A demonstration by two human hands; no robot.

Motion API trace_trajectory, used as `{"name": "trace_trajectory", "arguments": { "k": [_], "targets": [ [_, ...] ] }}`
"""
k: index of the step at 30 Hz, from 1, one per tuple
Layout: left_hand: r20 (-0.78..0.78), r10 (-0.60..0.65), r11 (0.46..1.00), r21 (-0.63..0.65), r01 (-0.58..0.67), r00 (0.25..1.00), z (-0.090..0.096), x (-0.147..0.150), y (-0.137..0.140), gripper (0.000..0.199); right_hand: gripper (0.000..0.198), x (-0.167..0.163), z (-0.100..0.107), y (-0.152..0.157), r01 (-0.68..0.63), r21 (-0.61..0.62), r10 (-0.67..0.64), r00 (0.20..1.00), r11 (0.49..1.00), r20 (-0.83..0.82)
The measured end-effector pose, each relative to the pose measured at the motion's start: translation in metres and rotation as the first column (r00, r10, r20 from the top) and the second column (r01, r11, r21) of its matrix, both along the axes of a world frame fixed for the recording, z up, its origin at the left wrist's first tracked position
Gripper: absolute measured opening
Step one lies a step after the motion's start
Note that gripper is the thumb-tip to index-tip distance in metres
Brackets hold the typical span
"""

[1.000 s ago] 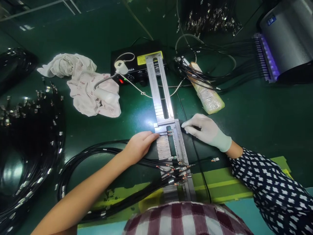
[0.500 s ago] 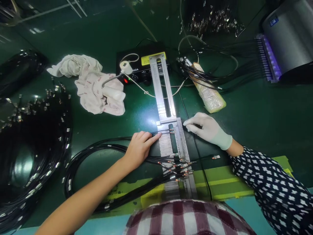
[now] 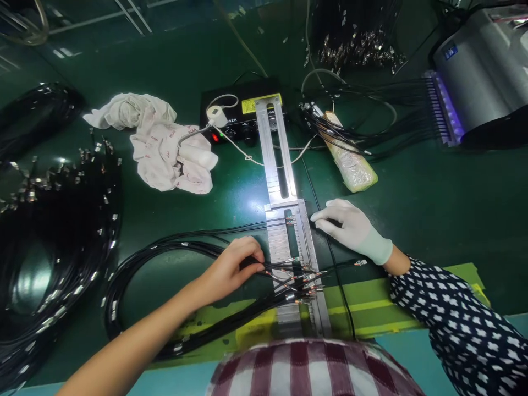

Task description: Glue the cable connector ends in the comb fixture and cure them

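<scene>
My left hand is bare and has its thumb and index finger closed around black cables at the upper edge of a cable bundle; how many it grips is hidden. The cable ends, with metal terminals and orange wire tips, lie crossed over the lower part of a metal measuring jig. Above them, a few thin cables lie straight across the jig, their tips over its slot. My right hand, in a white glove, rests right of the jig with loosely extended fingers and nothing visible in them.
Behind the jig stands a black control box with a red light. Left of it lies a crumpled white cloth. A wrapped block with cables sits at right, near a grey machine. Cable coils fill the left side.
My left hand has left the thin cables on the jig and moved down toward me, closing on the lower bundle. My right hand has barely moved.
</scene>
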State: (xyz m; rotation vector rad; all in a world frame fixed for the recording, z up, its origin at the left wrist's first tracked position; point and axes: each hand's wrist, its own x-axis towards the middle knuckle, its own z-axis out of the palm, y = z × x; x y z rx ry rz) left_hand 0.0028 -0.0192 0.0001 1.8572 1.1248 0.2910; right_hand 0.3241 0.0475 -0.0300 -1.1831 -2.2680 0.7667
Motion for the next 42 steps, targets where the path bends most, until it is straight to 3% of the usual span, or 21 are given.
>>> {"name": "trace_trajectory", "arguments": {
  "k": [3, 9, 12, 13, 15, 17, 24, 27, 32, 37, 42],
  "targets": [
    [0.002, 0.001, 0.999, -0.044, -0.001, 1.000, 0.002, 0.002, 0.006, 0.008, 0.019, -0.001, -0.001, 0.000, -0.001, 0.000, 0.001, 1.000, 1.000, 0.010],
    [0.101, -0.016, 0.993, -0.117, 0.028, 0.995, 0.011, 0.002, 0.018, 0.013, 0.019, -0.001, 0.000, -0.001, 0.008, -0.017, -0.008, 1.000, 1.000, 0.011],
    [0.094, 0.089, 0.991, 0.091, -0.098, 0.992, 0.005, 0.009, 0.023, 0.010, 0.019, -0.001, 0.000, -0.001, 0.007, -0.020, -0.007, 1.000, 1.000, 0.012],
    [0.084, 0.130, 0.964, 0.221, -0.146, 0.988, 0.000, 0.012, 0.024, 0.009, 0.018, -0.001, 0.000, -0.001, 0.006, -0.018, -0.006, 1.000, 1.000, 0.012],
    [0.061, 0.183, 0.858, 0.477, -0.190, 0.981, -0.011, 0.020, 0.025, 0.007, 0.018, -0.001, 0.000, -0.001, 0.007, -0.018, -0.007, 1.000, 1.000, 0.014],
    [0.028, 0.192, 0.754, 0.636, -0.166, 0.981, -0.022, 0.027, 0.027, 0.006, 0.018, 0.000, 0.000, -0.001, 0.015, -0.020, -0.014, 1.000, 1.000, 0.016],
    [-0.130, 0.130, 0.605, 0.796, 0.026, 0.983, -0.033, 0.030, 0.026, 0.009, 0.019, -0.001, 0.000, -0.001, 0.016, -0.034, -0.016, 1.000, 0.999, 0.012],
    [-0.181, 0.062, 0.608, 0.787, 0.107, 0.982, -0.032, 0.027, 0.025, 0.015, 0.020, -0.002, 0.001, 0.000, 0.016, -0.037, -0.016, 1.000, 0.999, 0.013],
    [-0.157, -0.025, 0.687, 0.714, 0.131, 0.987, -0.034, 0.025, 0.029, 0.027, 0.021, -0.002, 0.003, 0.001, 0.015, -0.042, -0.014, 1.000, 0.999, 0.018],
    [-0.140, -0.076, 0.681, 0.716, 0.154, 0.987, -0.032, 0.021, 0.029, 0.031, 0.021, -0.002, 0.002, 0.001, 0.022, -0.034, -0.022, 1.000, 0.999, 0.014],
    [-0.308, 0.064, 0.667, 0.720, 0.189, 0.949, -0.030, 0.015, 0.014, 0.043, 0.020, -0.004, 0.003, 0.002, 0.020, -0.044, -0.020, 1.000, 0.999, 0.001]
  ]
}}
